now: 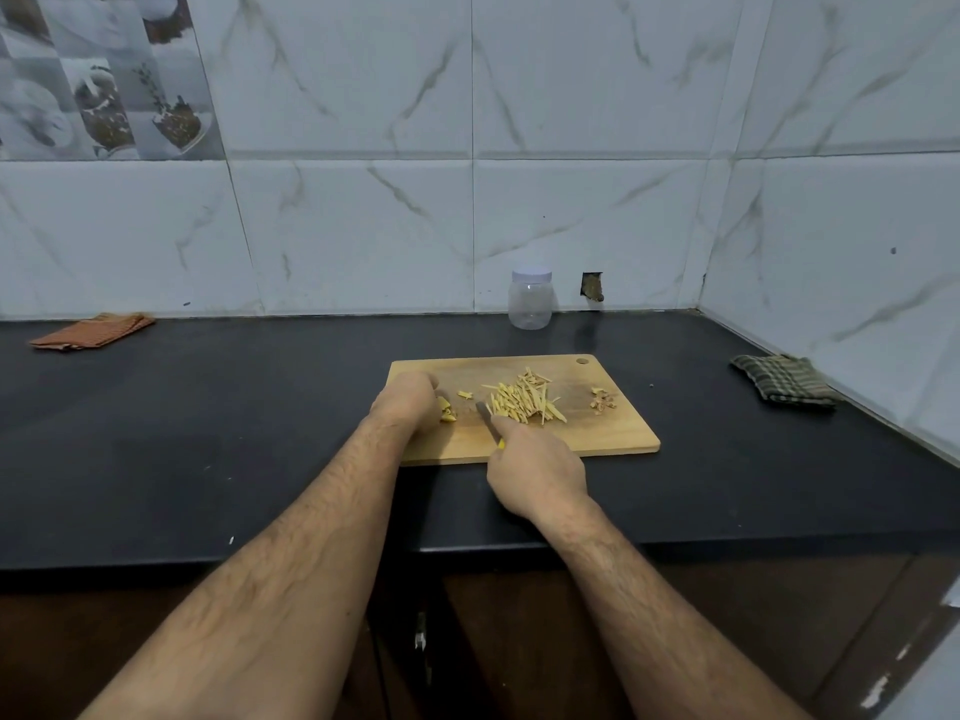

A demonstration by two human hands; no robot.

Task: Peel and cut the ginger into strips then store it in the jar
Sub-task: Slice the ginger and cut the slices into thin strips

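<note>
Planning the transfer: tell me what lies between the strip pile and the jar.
In the head view, bare cutting board, then bare black counter, separate the ginger strips from the lidded jar.

A pale wooden cutting board (613,433), matt, lies on a dark, dull tabletop (208,433). The jar (530,304) looks like clear plastic with a white lid. Two woven cloths (93,331) lie crumpled; glossy marbled wall tiles (587,200) rise behind.

ginger strips (524,400) on board (613,433), jar (530,299) behind
</note>
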